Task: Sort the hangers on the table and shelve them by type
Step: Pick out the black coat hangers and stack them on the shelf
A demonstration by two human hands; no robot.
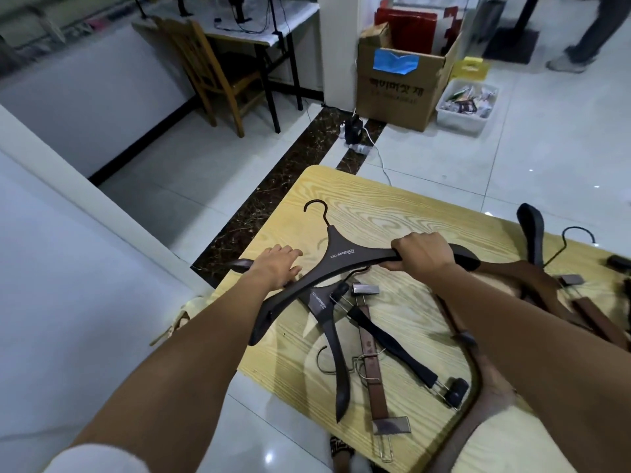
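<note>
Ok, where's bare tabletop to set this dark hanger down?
Best: the far strip of table beyond the dark hanger, up to the brown pile. Also the left edge beside the lying black hanger. Centre, around the clip hangers, is crowded.

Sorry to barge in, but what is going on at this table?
A person is sorting hangers on the wooden table. Their right hand grips one arm of a dark coat hanger held above the tabletop, and the left hand rests on its other arm. A second dark hanger, clip hangers and brown hangers lie beneath and beside it, not yet shelved.
</note>
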